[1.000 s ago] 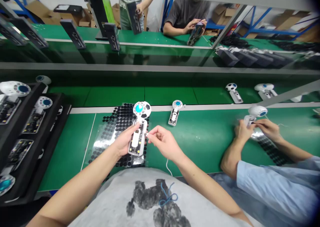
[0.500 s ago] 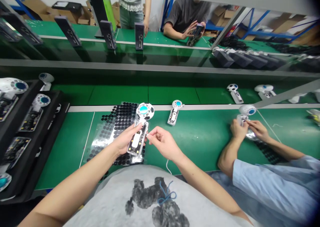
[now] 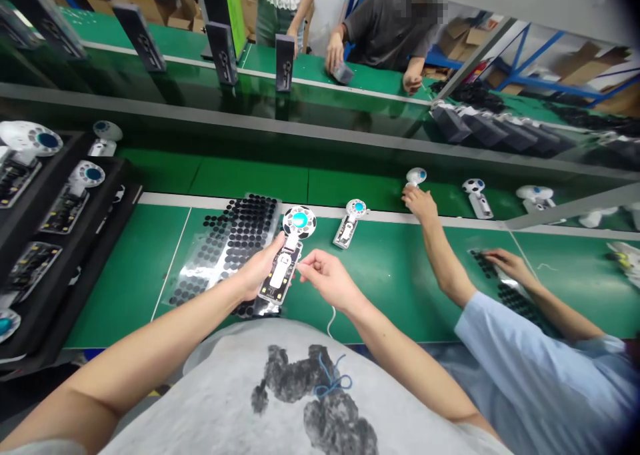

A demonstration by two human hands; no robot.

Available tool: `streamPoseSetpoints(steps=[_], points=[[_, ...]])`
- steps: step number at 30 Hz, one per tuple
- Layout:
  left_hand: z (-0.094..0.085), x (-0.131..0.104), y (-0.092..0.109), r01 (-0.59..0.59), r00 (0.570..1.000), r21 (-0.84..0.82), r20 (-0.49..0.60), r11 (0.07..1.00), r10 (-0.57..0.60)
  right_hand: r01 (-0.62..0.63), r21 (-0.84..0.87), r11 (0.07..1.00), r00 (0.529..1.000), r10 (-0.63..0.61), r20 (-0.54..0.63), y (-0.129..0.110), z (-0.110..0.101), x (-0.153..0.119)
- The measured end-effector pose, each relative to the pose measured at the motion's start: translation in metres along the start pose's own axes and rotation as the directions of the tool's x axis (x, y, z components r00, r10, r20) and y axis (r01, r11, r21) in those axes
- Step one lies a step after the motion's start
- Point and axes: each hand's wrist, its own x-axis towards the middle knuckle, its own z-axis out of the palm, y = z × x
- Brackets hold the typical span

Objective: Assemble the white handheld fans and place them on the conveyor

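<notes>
My left hand (image 3: 259, 269) is closed around a handheld device (image 3: 281, 276) with a round, football-patterned white head and a clear rectangular body showing a circuit board. The device is tilted, head away from me. Close against the body's right edge, my right hand (image 3: 327, 276) pinches the end of a white cable (image 3: 331, 323), which hangs below the palm. The fingers hide most of the tip, so I cannot tell whether it is plugged in. Beneath the device lie clear sheets of round black stickers (image 3: 240, 241). A similar device (image 3: 346, 227) lies to the right.
Black foam trays (image 3: 113, 188) with more devices are stacked at left. Behind the bench's pale edge runs a green belt (image 3: 250, 175) carrying several devices. At right, a co-worker's hand (image 3: 420, 201) touches one there; the other hand (image 3: 510, 265) is at a sticker sheet.
The view has shifted slightly. My hands keep the device and cable end together. The co-worker at right has reached forward to the belt with a device. Across the bench, another person has lowered a dark box.
</notes>
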Motion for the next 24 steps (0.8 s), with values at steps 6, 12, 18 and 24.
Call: streamPoseSetpoints(steps=[6, 12, 18, 24], points=[[0.004, 0.005, -0.004, -0.055, 0.998, -0.037, 0.006, 0.998, 0.055, 0.023, -0.109, 0.994, 1.000, -0.022, 0.014, 0.010, -0.007, 0.003], [0.013, 0.021, -0.015, -0.064, 0.998, 0.039, 0.024, 0.997, 0.063, 0.022, -0.056, 0.998, 0.999, -0.024, -0.030, 0.029, -0.005, 0.008], [0.020, 0.047, -0.013, -0.002, 0.998, -0.013, -0.056, 1.000, 0.001, -0.125, 0.279, 0.952, 0.979, 0.164, -0.123, 0.054, -0.029, 0.000], [0.018, 0.108, 0.000, -0.085, 0.994, 0.060, -0.057, 0.995, 0.088, -0.112, 0.393, 0.913, 0.920, 0.244, -0.305, 0.080, -0.086, -0.026]])
